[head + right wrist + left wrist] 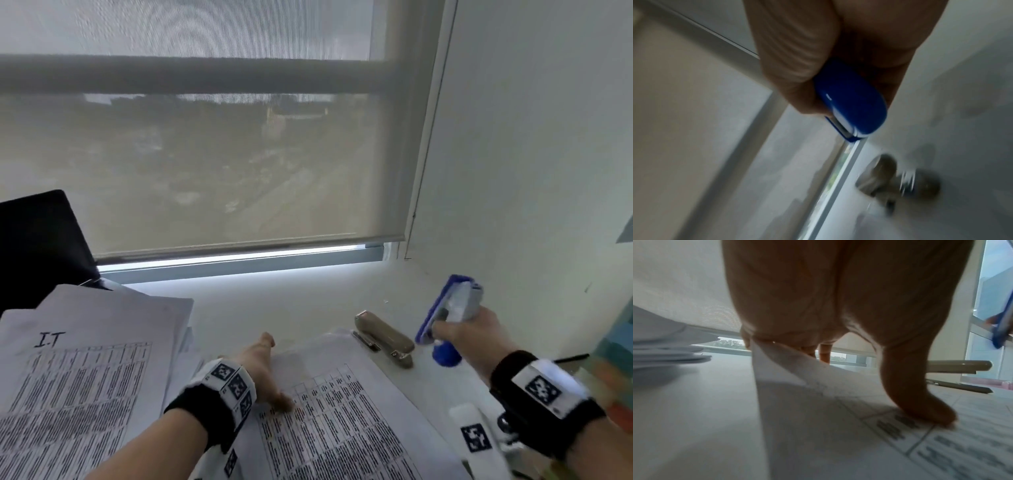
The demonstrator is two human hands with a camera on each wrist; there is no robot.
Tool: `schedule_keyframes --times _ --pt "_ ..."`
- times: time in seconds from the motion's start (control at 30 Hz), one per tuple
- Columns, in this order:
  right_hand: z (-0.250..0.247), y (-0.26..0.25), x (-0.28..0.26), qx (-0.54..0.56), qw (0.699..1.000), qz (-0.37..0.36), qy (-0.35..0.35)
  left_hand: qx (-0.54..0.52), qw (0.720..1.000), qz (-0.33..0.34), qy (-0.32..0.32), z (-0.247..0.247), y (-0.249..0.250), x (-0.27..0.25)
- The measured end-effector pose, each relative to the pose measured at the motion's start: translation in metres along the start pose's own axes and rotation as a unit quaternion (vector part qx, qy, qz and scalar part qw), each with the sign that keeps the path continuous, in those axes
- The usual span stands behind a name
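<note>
Two hands over a white desk, seen from the near side. Left hand: spread and fairly flat on a printed sheet at near centre, holding nothing. Thumb bears down on a table of small print. Sheet's left edge stands up off the desk against the underside of the hand. Both wrists carry black bands with square black-and-white markers.

Near right: a small white block with the same kind of marker lies at the sheet's right edge. Cannot tell what it is.

Near left: a loose stack of papers, top page marked "I.T" by hand above dense print, just beside the left forearm and apart from the sheet.

Middle right: right hand raised off the desk, fingers wrapped round a blue stapler. Stapler is in the air, tilted, one end up and away towards the wall, blurred. Beige stapler lies on the desk just left of it, resting on the sheet's far right corner. The two staplers are apart.

Far left: a black panel behind the stack. Far centre: a grey roller blind drawn nearly to the sill, with a bright strip of glass under it. Far right: a plain white wall.
</note>
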State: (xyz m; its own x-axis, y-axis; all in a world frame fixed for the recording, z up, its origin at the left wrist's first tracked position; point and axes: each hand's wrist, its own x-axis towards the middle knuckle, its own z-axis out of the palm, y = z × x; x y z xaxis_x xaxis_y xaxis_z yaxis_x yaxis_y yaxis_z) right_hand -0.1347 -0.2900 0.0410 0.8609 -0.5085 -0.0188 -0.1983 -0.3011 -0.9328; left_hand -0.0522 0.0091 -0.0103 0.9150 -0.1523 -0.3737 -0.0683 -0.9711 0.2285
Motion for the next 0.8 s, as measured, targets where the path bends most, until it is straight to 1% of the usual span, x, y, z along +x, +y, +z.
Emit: schedule_keyframes --times 0.03,0.07,0.13,0.17,0.27,0.33,0.37,0.4,0.43,0.47,0.5,0.53,0.57,0.6,0.63,0.7,0.73,0.8 --pt "0.003 0.0 -0.011 -0.001 0.999 0.006 -0.042 -0.017 1.0 0.008 0.008 -0.001 -0.001 -0.001" --pt "0.008 0.001 -0.023 -0.011 0.995 0.001 -0.099 -0.033 0.999 0.026 0.021 -0.003 -0.002 -0.002" --pt "0.018 0.002 -0.043 -0.055 0.975 -0.022 -0.213 -0.069 0.993 0.088 0.043 -0.008 -0.007 -0.008" --pt "0.023 0.003 -0.049 -0.066 0.966 -0.035 -0.248 -0.1 0.986 0.12 0.054 -0.012 -0.011 -0.011" --pt "0.037 -0.004 -0.062 -0.021 0.95 -0.031 -0.31 -0.223 0.954 0.187 0.075 -0.033 -0.022 -0.033" --pt "0.043 -0.012 -0.068 -0.001 0.94 -0.029 -0.34 -0.277 0.934 0.197 0.107 -0.052 -0.028 -0.05" --pt "0.044 -0.016 -0.07 0.009 0.94 -0.035 -0.34 -0.307 0.923 0.187 0.139 -0.062 -0.031 -0.059" --pt "0.045 -0.021 -0.072 0.024 0.942 -0.043 -0.333 -0.343 0.905 0.171 0.184 -0.07 -0.035 -0.067" --pt "0.044 -0.029 -0.074 0.037 0.945 -0.054 -0.322 -0.382 0.881 0.155 0.232 -0.077 -0.039 -0.074" --pt "0.041 -0.037 -0.075 0.051 0.948 -0.063 -0.307 -0.431 0.851 0.147 0.261 -0.083 -0.044 -0.081" --pt "0.038 -0.047 -0.077 0.073 0.95 -0.074 -0.295 -0.49 0.818 0.151 0.261 -0.087 -0.048 -0.086" --pt "0.034 -0.058 -0.079 0.101 0.95 -0.084 -0.283 -0.548 0.784 0.163 0.242 -0.09 -0.051 -0.091" --pt "0.03 -0.071 -0.081 0.128 0.949 -0.099 -0.27 -0.592 0.756 0.173 0.218 -0.092 -0.051 -0.098" --pt "0.026 -0.084 -0.084 0.153 0.948 -0.121 -0.254 -0.613 0.737 0.187 0.215 -0.096 -0.047 -0.103" --pt "0.024 -0.097 -0.087 0.176 0.945 -0.145 -0.234 -0.614 0.726 0.205 0.233 -0.101 -0.041 -0.11" --pt "0.019 -0.122 -0.095 0.215 0.935 -0.193 -0.206 -0.595 0.7 0.246 0.309 -0.117 -0.024 -0.122" --pt "0.019 -0.131 -0.1 0.231 0.928 -0.211 -0.201 -0.581 0.689 0.259 0.347 -0.123 -0.014 -0.127" --pt "0.021 -0.139 -0.112 0.235 0.92 -0.241 -0.201 -0.567 0.677 0.267 0.386 -0.127 0.003 -0.138"
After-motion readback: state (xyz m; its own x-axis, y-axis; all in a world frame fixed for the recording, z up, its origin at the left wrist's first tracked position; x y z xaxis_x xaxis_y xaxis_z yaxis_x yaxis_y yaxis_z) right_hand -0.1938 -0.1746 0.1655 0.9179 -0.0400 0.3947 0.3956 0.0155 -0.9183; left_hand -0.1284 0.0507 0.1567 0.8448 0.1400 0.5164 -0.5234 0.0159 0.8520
